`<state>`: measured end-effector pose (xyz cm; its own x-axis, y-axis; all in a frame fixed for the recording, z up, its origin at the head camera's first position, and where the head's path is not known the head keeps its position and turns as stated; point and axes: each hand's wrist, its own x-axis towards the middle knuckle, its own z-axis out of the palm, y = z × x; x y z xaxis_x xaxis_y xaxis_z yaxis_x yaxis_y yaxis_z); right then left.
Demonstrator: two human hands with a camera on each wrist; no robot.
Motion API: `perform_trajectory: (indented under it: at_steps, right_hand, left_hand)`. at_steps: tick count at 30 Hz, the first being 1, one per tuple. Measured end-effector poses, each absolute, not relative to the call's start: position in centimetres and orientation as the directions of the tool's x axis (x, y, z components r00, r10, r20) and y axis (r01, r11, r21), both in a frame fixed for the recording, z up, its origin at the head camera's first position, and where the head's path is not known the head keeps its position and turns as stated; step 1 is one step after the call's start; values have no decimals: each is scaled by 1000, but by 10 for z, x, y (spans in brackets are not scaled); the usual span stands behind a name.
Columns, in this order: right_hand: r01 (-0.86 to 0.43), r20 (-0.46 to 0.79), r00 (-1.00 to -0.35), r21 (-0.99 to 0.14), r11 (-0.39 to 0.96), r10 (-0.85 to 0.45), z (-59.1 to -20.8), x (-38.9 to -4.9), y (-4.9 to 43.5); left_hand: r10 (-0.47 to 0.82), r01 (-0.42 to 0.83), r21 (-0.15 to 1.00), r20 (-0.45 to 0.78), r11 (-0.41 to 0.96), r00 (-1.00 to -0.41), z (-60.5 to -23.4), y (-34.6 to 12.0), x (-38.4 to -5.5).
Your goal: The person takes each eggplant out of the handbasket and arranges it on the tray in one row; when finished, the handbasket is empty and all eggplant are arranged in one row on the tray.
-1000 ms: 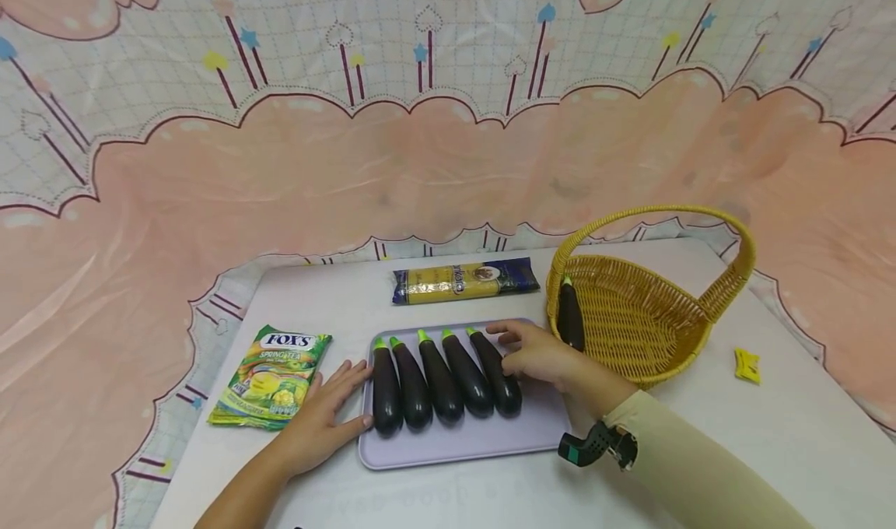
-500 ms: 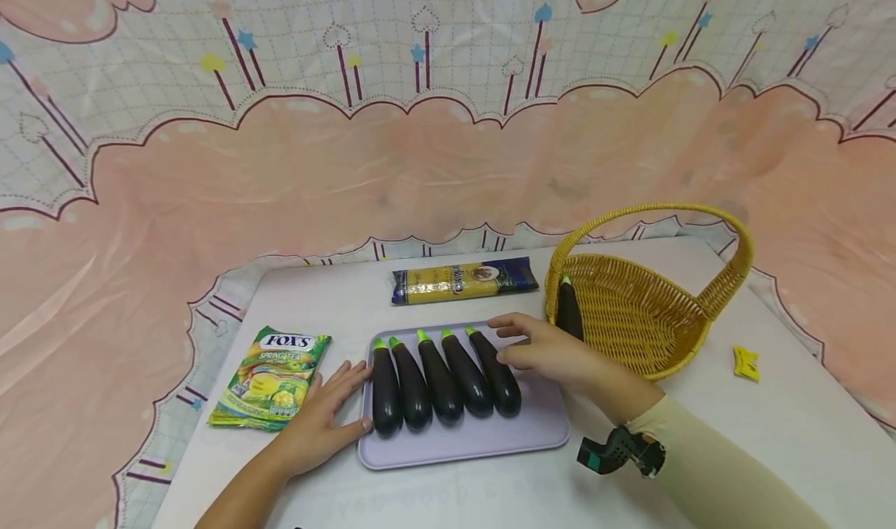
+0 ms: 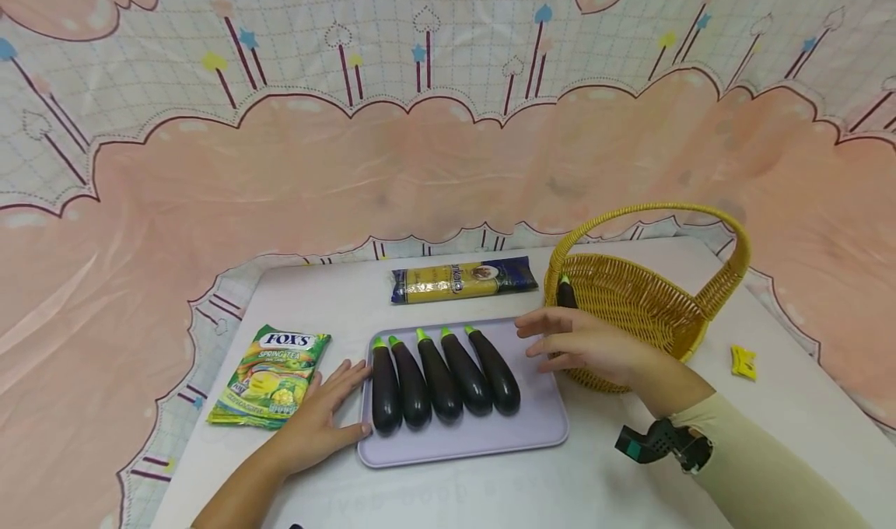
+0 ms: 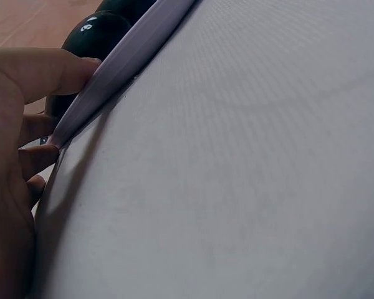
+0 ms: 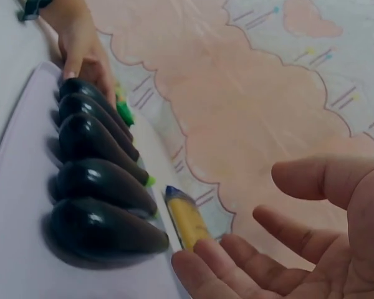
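Note:
Several dark purple eggplants [image 3: 446, 381] with green stems lie side by side on a lilac tray [image 3: 539, 424]. My left hand [image 3: 318, 420] rests at the tray's left edge, thumb and fingertips touching the rim [image 4: 115, 68]. Above the tray's right side my right hand [image 3: 588, 346] hovers with spread, relaxed fingers and nothing in them. In the right wrist view the nearest eggplant [image 5: 106, 233] lies just beyond those fingertips. Another eggplant [image 3: 565, 294] sits in a yellow wicker basket [image 3: 644, 303], its lower part hidden behind my right hand.
A green candy bag [image 3: 273, 377] marked FOX'S lies left of the tray, close to my left hand. Behind the tray is a yellow and blue pasta packet [image 3: 462, 280]. A small yellow wrapped candy [image 3: 743, 362] lies right of the basket. Patterned cloth [image 3: 420, 163] hangs behind the table.
My right hand has moved right, away from the rightmost eggplant and toward the basket, its fingers loosening. The left hand and the eggplants have stayed in place.

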<state>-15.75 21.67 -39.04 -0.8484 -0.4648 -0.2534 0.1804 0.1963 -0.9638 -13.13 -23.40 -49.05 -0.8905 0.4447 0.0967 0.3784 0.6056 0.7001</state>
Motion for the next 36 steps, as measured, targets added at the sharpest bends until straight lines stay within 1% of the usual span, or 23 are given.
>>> perform_trajectory:
  at_steps: [13,16,24,31,36]
  right_hand:
    - [107,-136,-786,-991,84,-603,-387,-165,272]
    - [100,-122,-777,-992,70,-618,-389,-169,284]
    - [72,-109,-793,-994,84,-599,-390,-181,313]
    - [93,-165,-840,-982,163,-517,-389,-190,326]
    - [82,-170,-833,-979,187,-527,-390,-198,336]
  left_hand:
    - [437,367,705,90,607,-895,-488,-234,-131]
    - [435,363,707,87,607,-896,-488,-234,-130]
    - [439,371,702,94,607,-894,-488,-233,-130]
    - [434,361,702,82,613,-897,-488,-234,-131]
    - [437,364,702,84,612,-895,-488,-233,-131]
